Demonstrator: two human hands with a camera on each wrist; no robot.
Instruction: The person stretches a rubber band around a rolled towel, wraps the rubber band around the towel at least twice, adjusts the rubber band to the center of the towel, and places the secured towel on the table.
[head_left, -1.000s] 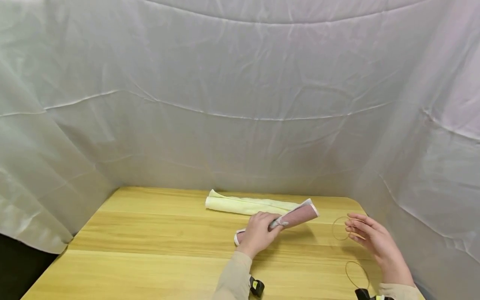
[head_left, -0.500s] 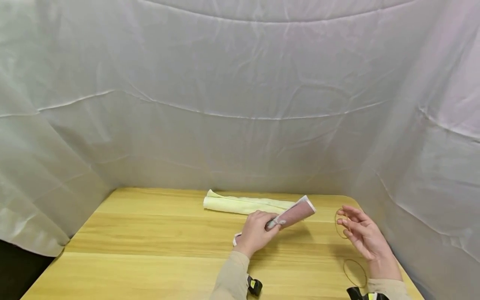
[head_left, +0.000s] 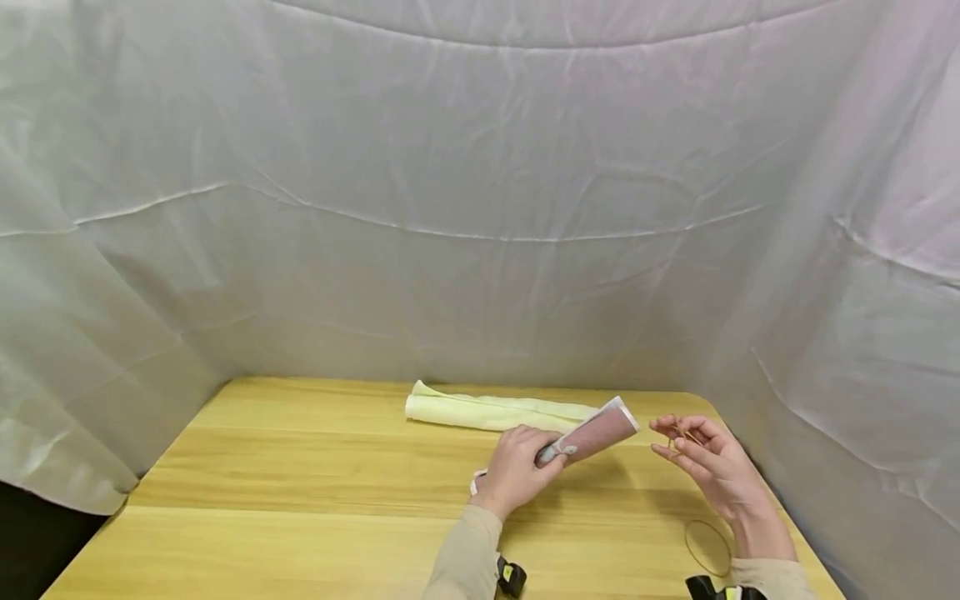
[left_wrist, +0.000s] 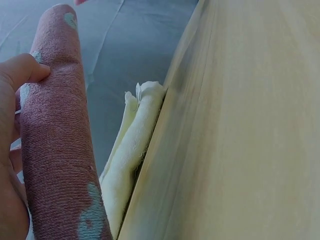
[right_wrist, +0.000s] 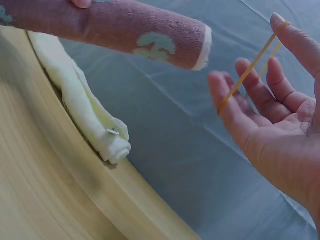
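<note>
Right hand [head_left: 712,467] nearer now, rubber band [right_wrist: 248,70] stretched over fingers, left hand [head_left: 517,467] gripping pink towel roll [head_left: 592,435], tip up-right.

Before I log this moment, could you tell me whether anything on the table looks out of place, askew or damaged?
Nothing stands out. The left hand grips the rolled pink towel, tilted off the table; the right hand stretches a rubber band across its fingers. The rolled yellow towel lies neatly behind, and a spare rubber band lies flat nearby.
</note>
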